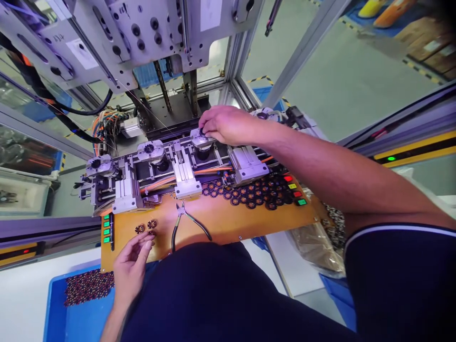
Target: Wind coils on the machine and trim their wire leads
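Observation:
My left hand (pixel 131 266) is low over the yellow board (pixel 228 227), thumb and fingertips pinched on a small dark ring-shaped part, which is mostly covered by the fingers. Beside it two similar ring-shaped parts (pixel 139 229) lie on the board. My right hand (pixel 228 124) reaches across to a metal holder (pixel 204 137) in the row of machine fixtures. Its fingers are closed around a dark round part (pixel 202 131) seated on top of that holder; the fingers hide some of it. Other holders to the left carry black toothed rings (pixel 148 148).
Cutting pliers (pixel 182 213) lie on the board in front of me. Several ring parts (pixel 251 194) are grouped at right, near coloured buttons (pixel 302 202). A blue bin (pixel 81 318) holds many small parts. Machine plates (pixel 142 33) hang overhead.

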{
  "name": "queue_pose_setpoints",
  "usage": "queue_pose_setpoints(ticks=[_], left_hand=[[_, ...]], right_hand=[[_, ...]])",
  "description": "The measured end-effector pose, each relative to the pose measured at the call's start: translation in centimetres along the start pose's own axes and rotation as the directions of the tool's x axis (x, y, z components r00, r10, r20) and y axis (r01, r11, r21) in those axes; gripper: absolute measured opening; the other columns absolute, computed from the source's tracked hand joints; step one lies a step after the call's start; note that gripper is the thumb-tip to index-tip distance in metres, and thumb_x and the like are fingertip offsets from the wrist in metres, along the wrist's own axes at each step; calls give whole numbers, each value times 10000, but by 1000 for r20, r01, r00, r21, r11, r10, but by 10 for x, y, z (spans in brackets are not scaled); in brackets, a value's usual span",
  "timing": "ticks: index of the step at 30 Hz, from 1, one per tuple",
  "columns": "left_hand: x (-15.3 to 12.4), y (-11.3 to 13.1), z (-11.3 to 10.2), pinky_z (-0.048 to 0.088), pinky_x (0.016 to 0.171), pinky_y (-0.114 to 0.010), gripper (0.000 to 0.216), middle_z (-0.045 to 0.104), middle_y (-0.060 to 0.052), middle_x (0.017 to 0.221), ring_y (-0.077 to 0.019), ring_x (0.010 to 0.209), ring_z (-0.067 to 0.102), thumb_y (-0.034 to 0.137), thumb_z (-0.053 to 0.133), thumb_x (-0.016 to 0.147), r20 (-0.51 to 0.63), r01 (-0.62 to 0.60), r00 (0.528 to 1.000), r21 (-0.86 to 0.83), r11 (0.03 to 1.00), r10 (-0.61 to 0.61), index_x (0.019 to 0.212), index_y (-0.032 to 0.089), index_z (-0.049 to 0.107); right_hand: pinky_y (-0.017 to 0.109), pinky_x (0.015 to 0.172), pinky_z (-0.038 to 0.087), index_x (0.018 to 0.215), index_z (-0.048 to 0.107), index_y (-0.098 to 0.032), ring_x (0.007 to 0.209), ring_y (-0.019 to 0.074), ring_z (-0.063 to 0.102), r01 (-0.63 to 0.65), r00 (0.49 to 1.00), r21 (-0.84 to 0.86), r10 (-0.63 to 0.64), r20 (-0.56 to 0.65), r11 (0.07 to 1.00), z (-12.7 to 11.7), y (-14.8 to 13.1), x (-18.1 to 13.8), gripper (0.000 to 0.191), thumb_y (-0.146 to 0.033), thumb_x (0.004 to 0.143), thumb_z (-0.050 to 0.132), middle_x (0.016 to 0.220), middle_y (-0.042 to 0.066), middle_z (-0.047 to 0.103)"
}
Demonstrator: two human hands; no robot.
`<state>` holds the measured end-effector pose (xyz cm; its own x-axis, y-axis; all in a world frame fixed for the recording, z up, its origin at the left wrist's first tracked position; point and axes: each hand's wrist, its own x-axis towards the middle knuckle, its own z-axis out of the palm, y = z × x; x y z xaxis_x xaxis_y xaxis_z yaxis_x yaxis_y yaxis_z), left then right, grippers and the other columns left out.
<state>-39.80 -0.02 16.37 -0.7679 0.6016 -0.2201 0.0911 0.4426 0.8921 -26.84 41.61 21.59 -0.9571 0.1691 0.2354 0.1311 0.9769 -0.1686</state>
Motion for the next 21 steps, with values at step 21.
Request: queue_pose_setpoints(ticks=[21], left_hand=[[-4, 30, 1, 617, 857, -388, 340, 786, -107, 981, -244, 882, 752, 411, 714, 827, 161, -237, 964, 164, 958, 211, 1065, 169, 730]], right_hand=[[458, 1009, 558, 1284, 656, -273, 1114, 242, 671, -219, 713, 191, 290, -639, 957, -18, -100, -132, 433, -80, 928, 499, 1211, 55, 698]])
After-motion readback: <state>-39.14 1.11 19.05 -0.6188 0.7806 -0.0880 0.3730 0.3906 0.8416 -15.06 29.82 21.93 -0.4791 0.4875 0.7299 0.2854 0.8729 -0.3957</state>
